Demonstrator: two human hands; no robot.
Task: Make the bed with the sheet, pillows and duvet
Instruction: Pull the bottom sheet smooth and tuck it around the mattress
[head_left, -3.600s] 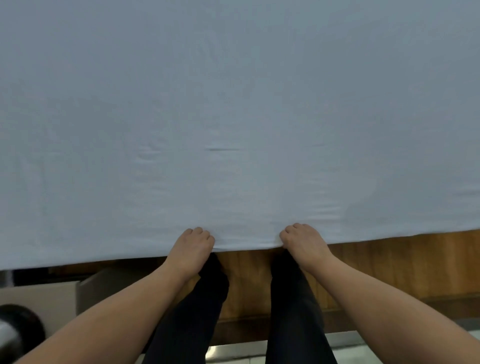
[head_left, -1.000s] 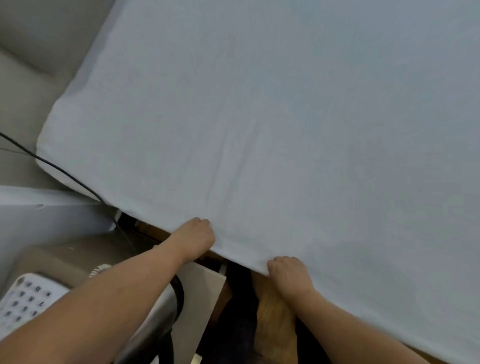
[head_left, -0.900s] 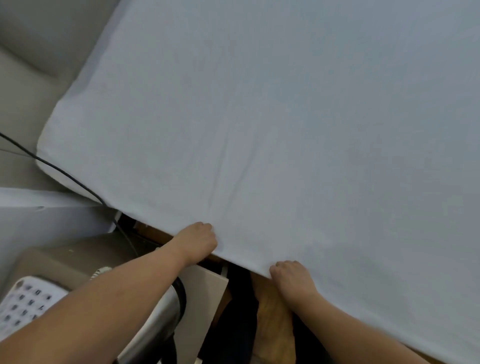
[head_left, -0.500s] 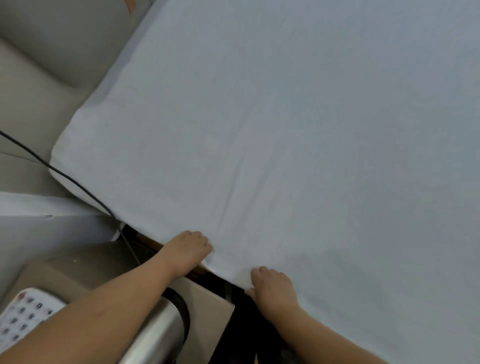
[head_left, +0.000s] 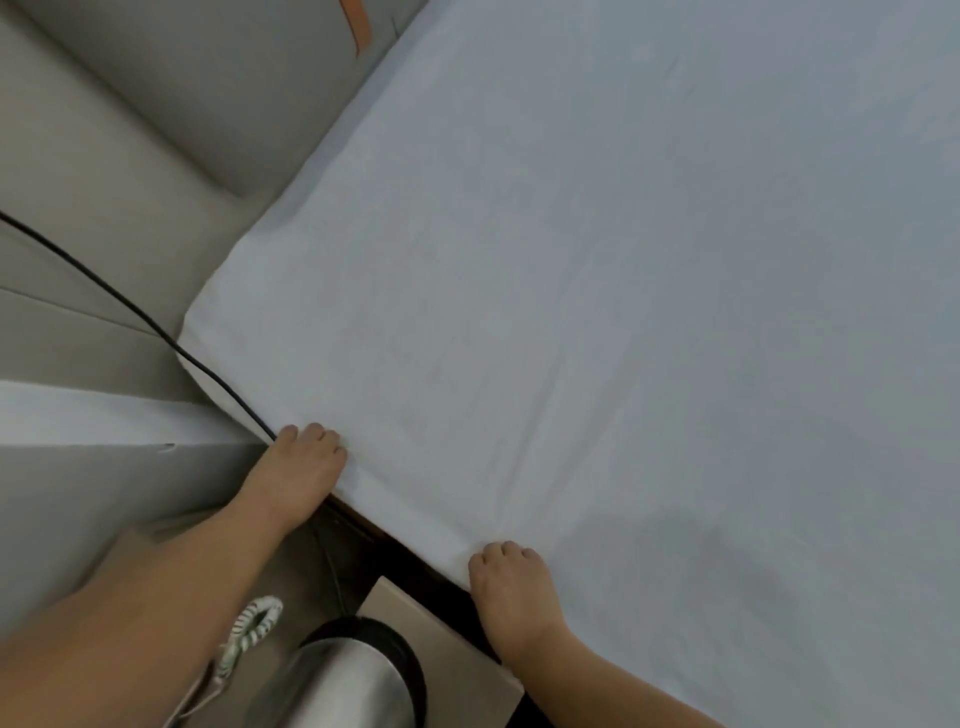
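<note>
Head view, left to right: one padded grey headboard (head_left: 171, 98) fills the upper left, with one orange tag (head_left: 362, 23) at its top edge; one black cable (head_left: 140, 312) runs diagonally from the left border down to the bed's corner, ending beside the left hand; one coiled cord (head_left: 254, 626) and one shiny metal cylinder (head_left: 337, 686) lie at the bottom left, below the forearm; the left hand (head_left: 301, 470) rests knuckles-up at the side edge of the bed, just past the corner, its fingers (head_left: 317, 434) curled down and pressed against the white sheet (head_left: 597, 291), the tips hidden, so whether cloth is pinched cannot be told; one dark strip of bed frame (head_left: 395, 545) shows beneath the sheet's edge between the two hands; the right hand (head_left: 511, 592) sits farther along the same edge, fingers bent close together with the tips tucked at the fold of the sheet, touching it, grip likewise not visible; the single sheet lies spread flat over the mattress, covering the whole centre and right, faint creases running from the hands; two hands, two bare forearms.
</note>
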